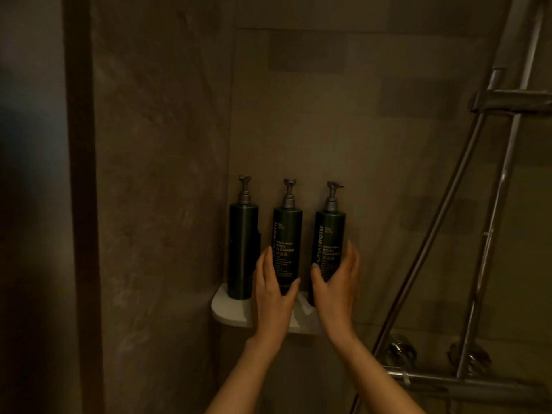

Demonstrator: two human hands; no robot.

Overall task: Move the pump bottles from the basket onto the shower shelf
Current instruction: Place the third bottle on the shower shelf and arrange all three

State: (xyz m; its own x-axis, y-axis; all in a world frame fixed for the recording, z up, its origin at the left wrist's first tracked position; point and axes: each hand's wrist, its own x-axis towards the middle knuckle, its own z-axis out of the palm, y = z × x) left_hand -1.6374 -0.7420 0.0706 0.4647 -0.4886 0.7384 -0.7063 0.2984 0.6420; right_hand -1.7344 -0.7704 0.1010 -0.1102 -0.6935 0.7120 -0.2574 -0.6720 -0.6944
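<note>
Three dark green pump bottles stand upright in a row on a small white corner shelf (227, 307) against the tiled wall. The left bottle (243, 249) stands free, its label turned away. My left hand (271, 294) wraps the lower part of the middle bottle (287, 234), fingers on its left side and thumb on its right. My right hand (337, 289) wraps the lower part of the right bottle (330, 231), which sits at the shelf's right end. Both labels face me. The basket is out of view.
A chrome shower rail (504, 180) and hose (442, 222) run down the wall on the right, meeting a mixer bar (466, 382) with round fittings low on the right. A dark vertical frame (80, 204) stands at the left.
</note>
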